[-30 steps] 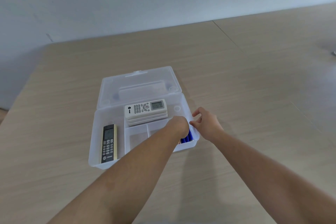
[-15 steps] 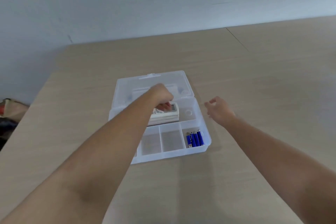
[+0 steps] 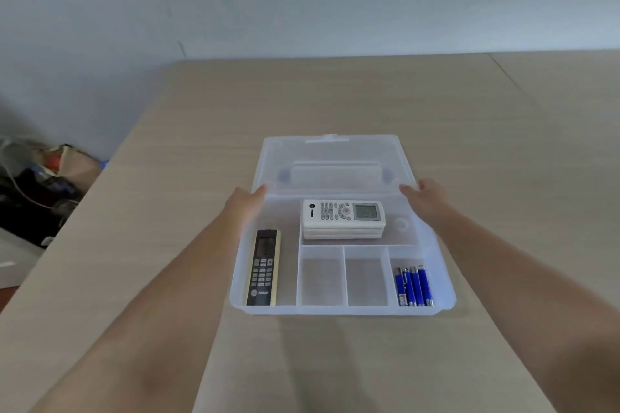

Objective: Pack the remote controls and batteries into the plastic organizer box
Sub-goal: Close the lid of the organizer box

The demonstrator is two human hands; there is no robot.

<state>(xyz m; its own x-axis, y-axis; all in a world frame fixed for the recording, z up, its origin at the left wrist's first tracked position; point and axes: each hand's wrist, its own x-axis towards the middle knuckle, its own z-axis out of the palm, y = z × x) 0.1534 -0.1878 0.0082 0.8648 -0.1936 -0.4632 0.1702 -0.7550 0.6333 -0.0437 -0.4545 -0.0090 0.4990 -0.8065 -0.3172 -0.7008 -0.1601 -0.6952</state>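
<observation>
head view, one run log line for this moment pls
left hand at lid corner | right hand at lid | remotes, batteries packed | lid open

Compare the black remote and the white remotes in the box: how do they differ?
The black remote is dark with gold edges; the white remotes are pale. The black one lies alone, lengthwise toward the camera, in the left compartment; the white ones sit stacked, crosswise, in the rear compartment. The black one looks slimmer. Both lie face up, each with a screen and buttons.
</observation>
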